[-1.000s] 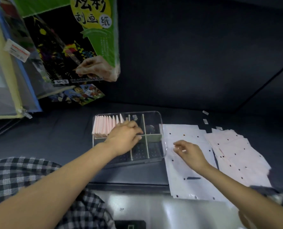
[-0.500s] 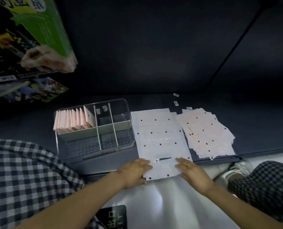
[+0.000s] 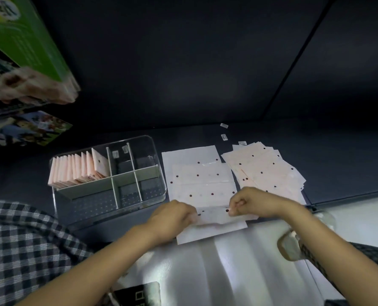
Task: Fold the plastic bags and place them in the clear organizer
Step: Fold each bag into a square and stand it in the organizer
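A pale pink plastic bag (image 3: 202, 184) with dark dots lies flat on the dark shelf, in front of me. My left hand (image 3: 172, 215) and my right hand (image 3: 252, 202) each pinch its near edge, which is lifted and turned over towards the far side. Left of it stands the clear organizer (image 3: 154, 191) with white dividers. Several folded pink bags (image 3: 77, 168) stand in a row in its back left compartment. A loose pile of unfolded bags (image 3: 265, 171) lies to the right.
A green packaged book (image 3: 22, 40) and other printed packs (image 3: 28, 129) hang at the upper left. Small white labels (image 3: 224, 131) lie behind the bags. My checked trouser legs (image 3: 17, 250) and a sandal (image 3: 291, 246) show over the white floor below the shelf edge.
My left hand left the organizer and came to the bag's near edge. Both hands lay flat there half a second ago; now they pinch the edge and fold it away from me.
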Demonstrator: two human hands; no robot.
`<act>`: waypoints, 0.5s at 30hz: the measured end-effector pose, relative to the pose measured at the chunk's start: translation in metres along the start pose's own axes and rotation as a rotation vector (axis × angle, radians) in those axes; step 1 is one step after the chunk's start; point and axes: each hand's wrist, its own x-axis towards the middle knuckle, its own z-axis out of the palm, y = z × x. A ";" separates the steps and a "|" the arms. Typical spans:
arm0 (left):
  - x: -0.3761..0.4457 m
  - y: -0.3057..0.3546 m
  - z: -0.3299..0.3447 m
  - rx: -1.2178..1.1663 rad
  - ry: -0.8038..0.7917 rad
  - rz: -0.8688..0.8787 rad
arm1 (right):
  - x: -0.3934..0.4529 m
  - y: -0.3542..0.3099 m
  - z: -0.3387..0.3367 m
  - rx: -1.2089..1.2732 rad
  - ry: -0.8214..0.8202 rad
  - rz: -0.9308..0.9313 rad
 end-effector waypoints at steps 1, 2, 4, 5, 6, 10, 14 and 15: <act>0.001 0.000 -0.007 -0.047 0.056 -0.010 | 0.003 -0.005 -0.009 0.010 0.003 0.001; 0.002 0.000 -0.014 -0.095 0.128 -0.023 | 0.007 -0.011 -0.018 0.020 0.014 -0.007; 0.004 -0.003 -0.023 -0.150 0.324 -0.040 | 0.021 -0.018 -0.033 -0.010 0.087 -0.030; 0.005 -0.005 -0.026 -0.142 0.428 -0.027 | 0.030 -0.020 -0.039 -0.042 0.129 -0.043; 0.006 -0.008 -0.028 -0.121 0.510 -0.007 | 0.040 -0.022 -0.045 -0.075 0.161 -0.052; 0.012 -0.014 -0.021 -0.031 0.543 0.042 | 0.085 -0.022 -0.059 -0.200 0.233 -0.048; 0.017 -0.019 0.003 0.090 0.372 0.097 | 0.125 -0.010 -0.058 -0.340 0.257 0.041; 0.020 -0.022 0.011 0.110 0.304 0.099 | 0.130 -0.007 -0.055 -0.399 0.274 0.081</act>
